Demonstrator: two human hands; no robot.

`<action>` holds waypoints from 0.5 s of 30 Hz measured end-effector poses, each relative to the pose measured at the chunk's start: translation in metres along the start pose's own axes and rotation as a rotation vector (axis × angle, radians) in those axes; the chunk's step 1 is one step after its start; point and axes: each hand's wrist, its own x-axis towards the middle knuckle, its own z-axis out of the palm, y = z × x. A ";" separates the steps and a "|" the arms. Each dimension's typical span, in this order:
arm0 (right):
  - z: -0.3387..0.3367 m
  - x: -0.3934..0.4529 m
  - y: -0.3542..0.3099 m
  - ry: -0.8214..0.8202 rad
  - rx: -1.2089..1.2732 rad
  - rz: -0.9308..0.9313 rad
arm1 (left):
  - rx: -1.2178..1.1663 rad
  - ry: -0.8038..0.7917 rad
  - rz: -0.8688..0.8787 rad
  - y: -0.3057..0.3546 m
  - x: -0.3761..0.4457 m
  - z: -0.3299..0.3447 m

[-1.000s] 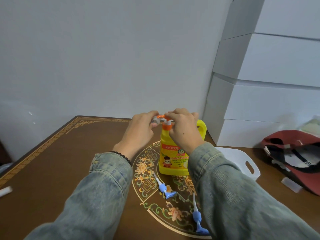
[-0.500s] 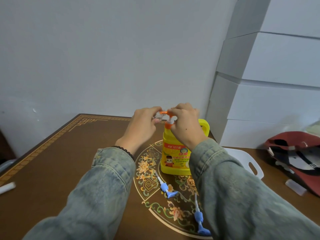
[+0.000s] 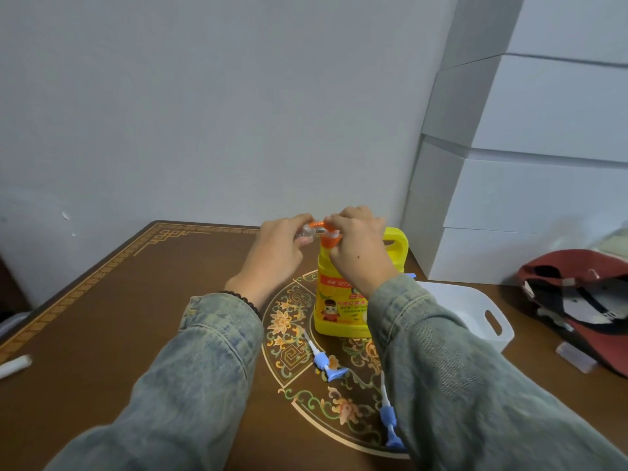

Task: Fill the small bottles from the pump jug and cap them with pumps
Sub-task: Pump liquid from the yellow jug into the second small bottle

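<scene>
A yellow pump jug (image 3: 339,300) with an orange pump head (image 3: 328,237) stands on the ornate middle of the brown table (image 3: 102,334). My left hand (image 3: 277,253) holds a small clear bottle (image 3: 306,232) at the pump's spout. My right hand (image 3: 356,246) rests curled over the top of the pump head. Two blue pump caps lie on the table in front of the jug: one (image 3: 323,363) near its base, another (image 3: 389,419) beside my right sleeve.
A white plastic basket (image 3: 489,321) sits right of the jug, with a red cap (image 3: 577,300) beyond it. White boxes (image 3: 526,198) are stacked at the back right. A small clear item (image 3: 576,356) lies by the cap. A white object (image 3: 15,365) lies at the left edge.
The view has shifted slightly. Both hands stay at the pump head, the left one still holding the small bottle under the spout.
</scene>
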 end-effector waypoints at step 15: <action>-0.008 0.011 -0.001 -0.008 0.104 0.024 | -0.002 0.014 -0.006 0.000 0.012 -0.003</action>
